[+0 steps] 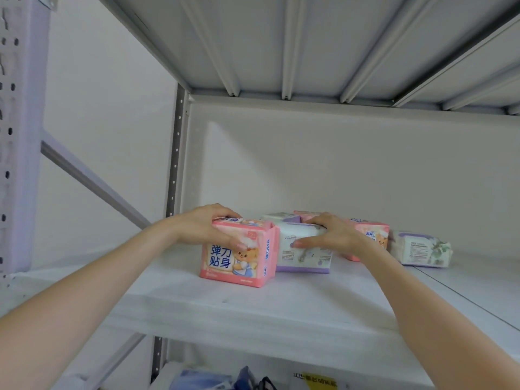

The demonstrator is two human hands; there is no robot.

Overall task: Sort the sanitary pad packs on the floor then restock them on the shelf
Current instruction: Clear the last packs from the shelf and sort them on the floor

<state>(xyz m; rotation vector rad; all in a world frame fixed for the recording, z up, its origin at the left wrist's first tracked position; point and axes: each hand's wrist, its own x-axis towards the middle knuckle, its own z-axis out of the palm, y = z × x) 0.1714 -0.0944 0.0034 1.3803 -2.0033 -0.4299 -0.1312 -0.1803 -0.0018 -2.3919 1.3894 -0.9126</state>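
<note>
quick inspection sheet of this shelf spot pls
surface: white shelf, packs sit on it
job's things: front pink pack beside purple pack; second pink pack and second purple pack to the right
clutter: blue items and yellow label on the level below
grippers: left hand grips front pink pack; right hand grips purple pack
cables: nothing seen
surroundings: grey upright, ribbed shelf above, pale wall

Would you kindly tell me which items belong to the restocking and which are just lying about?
Job: pink pad pack in left hand; white and purple pad pack in right hand; second pink pack; white metal shelf.
Lying about: blue packets, yellow label below.
</note>
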